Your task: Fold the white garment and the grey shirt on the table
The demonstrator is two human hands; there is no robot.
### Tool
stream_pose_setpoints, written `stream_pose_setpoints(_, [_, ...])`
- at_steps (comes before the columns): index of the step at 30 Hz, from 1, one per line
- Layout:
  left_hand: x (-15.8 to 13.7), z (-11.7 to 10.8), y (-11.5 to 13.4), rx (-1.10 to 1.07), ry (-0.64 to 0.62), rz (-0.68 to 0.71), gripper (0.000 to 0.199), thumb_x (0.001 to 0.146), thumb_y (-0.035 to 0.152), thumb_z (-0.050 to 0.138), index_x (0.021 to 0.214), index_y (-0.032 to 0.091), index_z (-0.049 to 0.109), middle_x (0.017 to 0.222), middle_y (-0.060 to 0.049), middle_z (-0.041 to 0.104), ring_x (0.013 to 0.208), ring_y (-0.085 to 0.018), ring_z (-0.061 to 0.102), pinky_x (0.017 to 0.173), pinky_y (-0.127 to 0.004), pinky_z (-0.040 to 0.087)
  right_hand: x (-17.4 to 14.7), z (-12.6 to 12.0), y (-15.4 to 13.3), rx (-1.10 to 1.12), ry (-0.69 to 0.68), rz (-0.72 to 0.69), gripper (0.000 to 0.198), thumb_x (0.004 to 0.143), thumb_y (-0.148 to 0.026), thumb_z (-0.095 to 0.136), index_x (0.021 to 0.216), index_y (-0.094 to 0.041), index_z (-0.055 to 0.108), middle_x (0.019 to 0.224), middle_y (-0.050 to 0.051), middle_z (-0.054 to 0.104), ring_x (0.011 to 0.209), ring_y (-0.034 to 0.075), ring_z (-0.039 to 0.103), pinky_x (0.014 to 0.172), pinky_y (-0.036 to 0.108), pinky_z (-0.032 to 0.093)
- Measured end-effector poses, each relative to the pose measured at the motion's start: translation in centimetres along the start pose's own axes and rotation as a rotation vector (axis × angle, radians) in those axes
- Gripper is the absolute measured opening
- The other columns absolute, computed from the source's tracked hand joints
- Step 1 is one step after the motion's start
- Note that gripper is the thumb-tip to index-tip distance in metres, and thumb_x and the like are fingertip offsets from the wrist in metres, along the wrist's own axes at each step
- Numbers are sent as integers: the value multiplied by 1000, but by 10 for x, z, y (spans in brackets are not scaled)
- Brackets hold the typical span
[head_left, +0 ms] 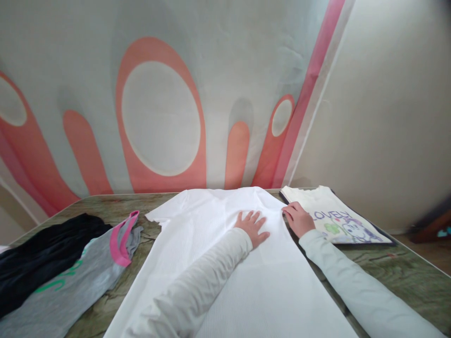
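A white T-shirt [197, 263] lies spread out, its collar end toward the wall and its left sleeve stretched to the side. Flat on the upper part of the shirt rests my left hand [251, 228], fingers spread. My right hand [299, 218] pinches the shirt's right edge, where the sleeve is folded or tucked out of sight. Just beyond that hand is a cream T-shirt [327, 202] with "LOVELY" lettering and a cartoon print, lying folded on something dark.
On the left of the wood-patterned table [416, 272] lie a black garment [52, 253] and a grey garment [81, 281] with pink trim and green letters. A wall [218, 84] with coral shapes rises behind the table's far edge.
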State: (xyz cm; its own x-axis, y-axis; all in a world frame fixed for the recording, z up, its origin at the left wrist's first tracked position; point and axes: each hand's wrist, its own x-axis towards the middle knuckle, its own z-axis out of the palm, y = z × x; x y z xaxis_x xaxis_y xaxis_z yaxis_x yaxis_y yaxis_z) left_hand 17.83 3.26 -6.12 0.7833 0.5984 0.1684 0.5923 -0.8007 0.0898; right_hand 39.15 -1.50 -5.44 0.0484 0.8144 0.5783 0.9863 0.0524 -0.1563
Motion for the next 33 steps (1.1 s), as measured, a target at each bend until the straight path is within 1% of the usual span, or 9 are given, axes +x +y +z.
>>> stream_pose_setpoints(3, [1, 0, -1, 5, -2, -2, 61, 81, 63, 16, 132, 30, 28, 142, -2, 21, 128, -26, 17, 100, -56, 7, -1, -6, 0, 19, -7, 27, 22, 80, -17, 41, 93, -19, 58, 97, 7, 51, 83, 18, 54, 72, 30, 43])
stream_pose_setpoints(7, [2, 1, -1, 5, -13, 1, 62, 82, 63, 12, 132, 30, 26, 142, -2, 20, 129, -26, 16, 100, -56, 8, -18, -19, -11, 215, -219, 74, 25, 76, -19, 46, 100, -18, 52, 90, 5, 52, 69, 14, 54, 66, 28, 46])
stream_pose_setpoints(11, [4, 4, -2, 14, -22, 0, 62, 81, 63, 12, 133, 31, 25, 143, -1, 19, 129, -25, 16, 100, -55, 8, -53, -43, -33, 291, -403, 11, 22, 76, -22, 47, 96, -20, 55, 93, 5, 50, 71, 14, 54, 70, 29, 46])
stream_pose_setpoints(16, [8, 5, -4, 26, -19, -3, 61, 82, 62, 13, 132, 31, 26, 142, -1, 20, 129, -25, 16, 100, -55, 8, -84, -67, -41, 287, -359, 236, 44, 73, -32, 52, 113, -17, 44, 101, 8, 47, 69, 14, 54, 71, 32, 46])
stream_pose_setpoints(18, [10, 5, -5, 29, -21, -13, 60, 82, 62, 13, 132, 32, 25, 142, -1, 19, 129, -25, 16, 100, -55, 9, -88, -70, -36, 360, -410, 332, 46, 74, -36, 51, 114, -15, 41, 90, 6, 51, 62, 14, 53, 65, 31, 46])
stream_pose_setpoints(21, [16, 4, -8, 37, -32, -44, 59, 82, 61, 14, 133, 32, 24, 143, 0, 18, 129, -25, 14, 100, -55, 9, -92, -71, -30, 551, -601, 395, 48, 75, -39, 49, 113, -13, 37, 63, -2, 50, 53, 13, 49, 53, 28, 42])
stream_pose_setpoints(25, [22, 3, -12, 31, -47, -76, 59, 82, 61, 15, 133, 32, 24, 143, 0, 17, 129, -25, 14, 100, -54, 8, -96, -80, -26, 671, -732, 327, 61, 71, -37, 55, 121, -13, 30, 59, -5, 50, 48, 11, 44, 48, 25, 36])
stream_pose_setpoints(29, [25, 4, -15, 24, -48, -77, 58, 82, 61, 17, 132, 32, 26, 143, -1, 19, 129, -25, 15, 100, -55, 8, -95, -101, -11, 725, -801, 202, 48, 70, -44, 57, 107, -16, 48, 69, -1, 53, 57, 12, 46, 51, 24, 36])
stream_pose_setpoints(33, [25, 0, -13, -4, 17, -84, 55, 85, 53, 24, 133, 26, 24, 142, -3, 19, 129, -22, 16, 101, -51, 13, -97, -119, 5, 880, -1000, 249, 43, 74, -51, 51, 95, -14, 56, 66, 0, 52, 57, 11, 47, 51, 23, 36])
